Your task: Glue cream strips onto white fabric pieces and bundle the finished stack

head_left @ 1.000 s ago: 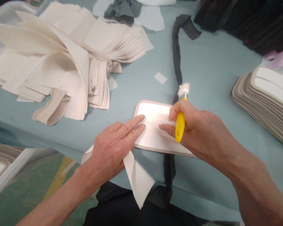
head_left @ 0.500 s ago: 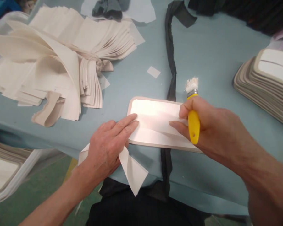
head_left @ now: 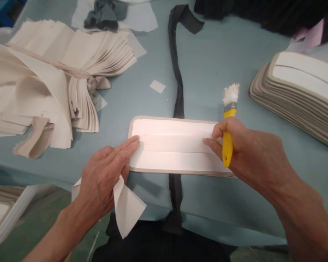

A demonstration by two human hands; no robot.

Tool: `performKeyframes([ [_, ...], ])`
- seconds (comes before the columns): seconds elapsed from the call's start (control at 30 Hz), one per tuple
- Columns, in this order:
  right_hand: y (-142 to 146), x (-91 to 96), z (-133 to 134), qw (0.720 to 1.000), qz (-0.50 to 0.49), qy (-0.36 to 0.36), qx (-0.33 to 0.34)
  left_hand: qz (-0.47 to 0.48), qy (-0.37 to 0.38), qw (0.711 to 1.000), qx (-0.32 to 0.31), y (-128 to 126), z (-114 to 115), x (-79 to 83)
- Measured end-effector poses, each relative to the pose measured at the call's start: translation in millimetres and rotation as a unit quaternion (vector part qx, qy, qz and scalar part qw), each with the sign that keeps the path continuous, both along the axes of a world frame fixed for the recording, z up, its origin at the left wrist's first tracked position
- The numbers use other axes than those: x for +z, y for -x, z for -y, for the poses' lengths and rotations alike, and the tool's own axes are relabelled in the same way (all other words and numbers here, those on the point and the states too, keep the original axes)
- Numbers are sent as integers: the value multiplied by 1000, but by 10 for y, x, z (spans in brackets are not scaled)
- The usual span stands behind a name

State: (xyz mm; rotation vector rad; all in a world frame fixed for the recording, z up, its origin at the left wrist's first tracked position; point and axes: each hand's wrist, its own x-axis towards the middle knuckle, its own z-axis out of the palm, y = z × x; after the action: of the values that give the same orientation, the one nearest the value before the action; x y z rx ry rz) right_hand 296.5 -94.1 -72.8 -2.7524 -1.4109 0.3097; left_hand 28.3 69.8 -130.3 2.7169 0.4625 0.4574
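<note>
A long board with rounded corners lies in front of me, beige at its rim and white on top, with a paler strip along its middle. My left hand presses its fingertips on the board's left end, while a folded off-white sheet is tucked in its curled fingers. Held in my right hand is a paintbrush with a yellow handle, bristles pointing up and away. The thumb and forefinger of that hand meet the strip near the board's right part; its right end is hidden under the hand.
A tied bundle of cream sheets spreads over the left of the blue-green table. Stacked boards stand at the right. A black cloth strip runs under the board. A small white scrap lies beyond it.
The view has swung right, so most things sit further left. The middle strip looks straighter and flatter on the board. My right hand has slid right along the board, with the brush still in it.
</note>
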Motion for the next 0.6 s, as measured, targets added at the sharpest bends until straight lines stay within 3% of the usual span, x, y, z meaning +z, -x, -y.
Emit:
performKeyframes([
  [0.43,-279,-124,382,994,-28,-93,-43,-33,53,998,29,29,3,42],
  [0.6,-358,-166,480,989,-47,-119,-73,-33,34,996,75,4,32,9],
])
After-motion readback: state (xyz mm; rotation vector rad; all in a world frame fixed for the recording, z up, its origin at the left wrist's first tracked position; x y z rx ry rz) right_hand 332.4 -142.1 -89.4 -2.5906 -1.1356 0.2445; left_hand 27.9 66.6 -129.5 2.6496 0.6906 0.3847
